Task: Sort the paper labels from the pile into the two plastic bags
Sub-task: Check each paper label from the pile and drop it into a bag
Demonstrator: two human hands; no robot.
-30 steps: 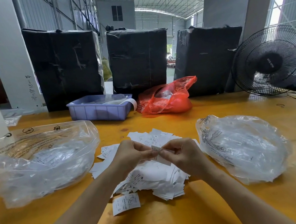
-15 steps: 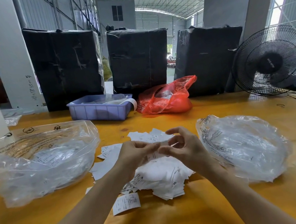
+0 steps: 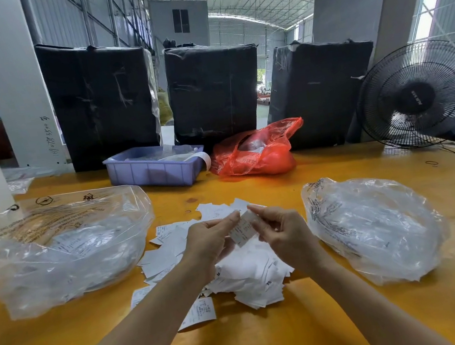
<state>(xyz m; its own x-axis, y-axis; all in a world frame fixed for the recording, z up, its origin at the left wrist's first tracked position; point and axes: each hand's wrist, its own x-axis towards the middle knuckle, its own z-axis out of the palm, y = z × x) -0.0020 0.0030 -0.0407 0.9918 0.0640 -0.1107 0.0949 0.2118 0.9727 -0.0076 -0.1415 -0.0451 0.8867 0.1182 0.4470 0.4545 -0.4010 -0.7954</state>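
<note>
Both hands meet above the pile [image 3: 234, 263] of white paper labels in the middle of the yellow tabletop [image 3: 305, 336]. The left hand [image 3: 210, 240] and the right hand [image 3: 281, 229] share one label [image 3: 242, 229], held tilted in the air just over the pile: the left thumb and forefinger pinch its left edge, and the right thumb and forefinger pinch its upper right corner, so the label sits between the two sets of fingers with its printed face toward the camera. The other fingers of each hand curl loosely beneath it. Loose labels spread out from the pile toward the left and front, and one lies apart at the near edge, beside the left forearm. To the left of the pile lies the left bag [image 3: 63, 252], clear plastic with its mouth open and labels showing inside. To the right lies the right bag [image 3: 378, 226], also clear and crumpled, with labels inside. Further back on the tabletop stand a purple bin [image 3: 157, 168], a red bag [image 3: 259, 152] just beside it, three black wrapped boxes [image 3: 213, 91] and a fan [image 3: 423, 96] at the far right.
</note>
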